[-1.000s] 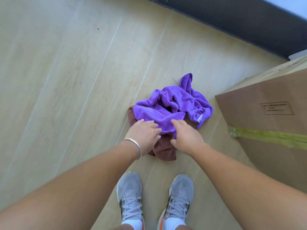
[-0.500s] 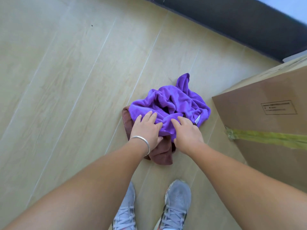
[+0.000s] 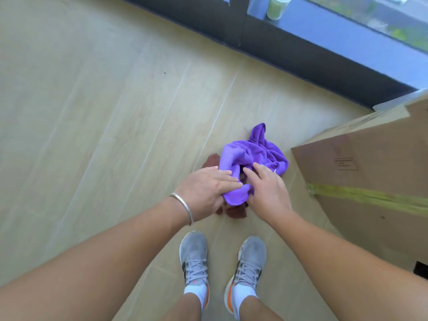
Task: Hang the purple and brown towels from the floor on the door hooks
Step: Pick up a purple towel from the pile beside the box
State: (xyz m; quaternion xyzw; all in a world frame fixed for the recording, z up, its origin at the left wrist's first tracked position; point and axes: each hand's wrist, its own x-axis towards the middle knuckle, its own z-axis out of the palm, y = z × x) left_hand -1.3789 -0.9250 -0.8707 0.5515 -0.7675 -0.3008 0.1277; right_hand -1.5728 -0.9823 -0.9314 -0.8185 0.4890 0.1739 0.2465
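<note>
Towels lie bunched together on the pale wood-look floor point(image 3: 97, 126), just ahead of our grey shoes point(image 3: 194, 262). The purple towel point(image 3: 252, 156) sits crumpled on top; the brown towel point(image 3: 236, 210) lies under it, showing only at the left edge and at the near edge below our hands.

Our left hand point(image 3: 208, 191), with a silver bracelet point(image 3: 183, 207) at the wrist, grips a fold of the purple towel: the fingers point(image 3: 222, 179) lie close together over the cloth and the thumb tucks beneath the purple fold, so the fold is pinched between them. Our right hand point(image 3: 268, 193) rests on the heap beside it, fingers point(image 3: 250, 173) slightly spread and reaching down into the gap between purple folds; we cannot tell whether they hold any cloth.

A large cardboard box point(image 3: 370, 181) with a band of yellow-green tape point(image 3: 370, 199) stands just right of the towels. A dark window frame point(image 3: 289, 49) runs along the far edge of the floor, with a pale green cup point(image 3: 278, 6) on its sill.
</note>
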